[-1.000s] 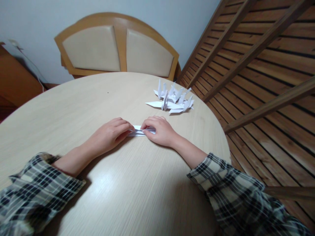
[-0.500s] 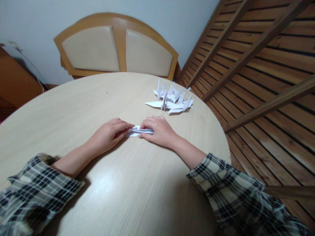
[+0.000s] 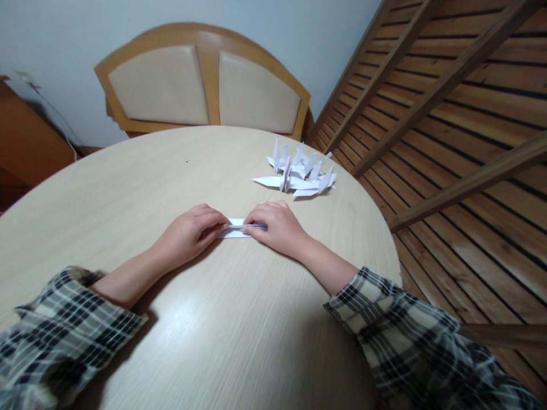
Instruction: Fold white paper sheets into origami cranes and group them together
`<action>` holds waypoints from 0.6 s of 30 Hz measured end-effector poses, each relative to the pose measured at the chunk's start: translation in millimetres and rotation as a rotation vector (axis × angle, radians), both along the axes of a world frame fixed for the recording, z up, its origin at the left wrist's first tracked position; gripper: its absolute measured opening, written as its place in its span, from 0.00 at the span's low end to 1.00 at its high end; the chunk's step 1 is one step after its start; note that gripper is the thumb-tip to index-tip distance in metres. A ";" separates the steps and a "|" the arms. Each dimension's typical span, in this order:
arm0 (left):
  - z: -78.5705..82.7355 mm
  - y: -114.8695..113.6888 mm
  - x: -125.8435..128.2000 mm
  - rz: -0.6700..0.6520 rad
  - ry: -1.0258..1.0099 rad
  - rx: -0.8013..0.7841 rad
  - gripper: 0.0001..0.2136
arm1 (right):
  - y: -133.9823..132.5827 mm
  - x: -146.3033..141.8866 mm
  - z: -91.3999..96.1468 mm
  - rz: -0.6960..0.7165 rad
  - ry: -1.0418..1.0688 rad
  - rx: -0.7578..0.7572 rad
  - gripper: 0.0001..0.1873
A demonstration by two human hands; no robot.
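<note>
A small folded piece of white paper (image 3: pixel 236 232) lies on the table between my hands, with a raised fold running left to right along its middle. My left hand (image 3: pixel 192 230) pinches the left end of that fold between thumb and fingertips. At the right end, my right hand (image 3: pixel 276 228) closes on the same fold, its fingers curled over the paper. Both ends of the paper are partly hidden under the fingers. Beyond my right hand stand several white folded paper cranes (image 3: pixel 299 173), grouped close together.
The round pale wooden table (image 3: pixel 213 319) extends around my arms. A wooden chair or bench back with cream panels (image 3: pixel 158 85) rises behind its far edge. A slatted wooden partition (image 3: pixel 461 125) borders the right side. A dark speck (image 3: pixel 187 162) lies on the tabletop.
The raised fold between my fingers has been pinched together and looks narrower and straighter. My right thumb has shifted slightly along the paper. The paper cranes have stayed put.
</note>
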State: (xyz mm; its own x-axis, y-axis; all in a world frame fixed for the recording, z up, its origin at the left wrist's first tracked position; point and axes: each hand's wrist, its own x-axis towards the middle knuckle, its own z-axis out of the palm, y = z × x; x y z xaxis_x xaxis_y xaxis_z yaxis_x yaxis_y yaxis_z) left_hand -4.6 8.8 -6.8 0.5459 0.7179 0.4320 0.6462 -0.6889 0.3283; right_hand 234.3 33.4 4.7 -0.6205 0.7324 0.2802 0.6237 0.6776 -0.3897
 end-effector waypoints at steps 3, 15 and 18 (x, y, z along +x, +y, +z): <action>0.5 -0.2 0.4 0.010 0.016 0.019 0.11 | -0.4 -0.4 0.6 -0.004 -0.024 0.013 0.07; 10.6 -6.7 5.9 0.012 0.038 -0.038 0.14 | -2.5 -2.1 0.2 0.044 -0.009 0.080 0.08; 10.8 -5.4 5.5 -0.037 0.043 -0.043 0.16 | -3.3 -3.3 -0.2 0.075 0.004 0.095 0.08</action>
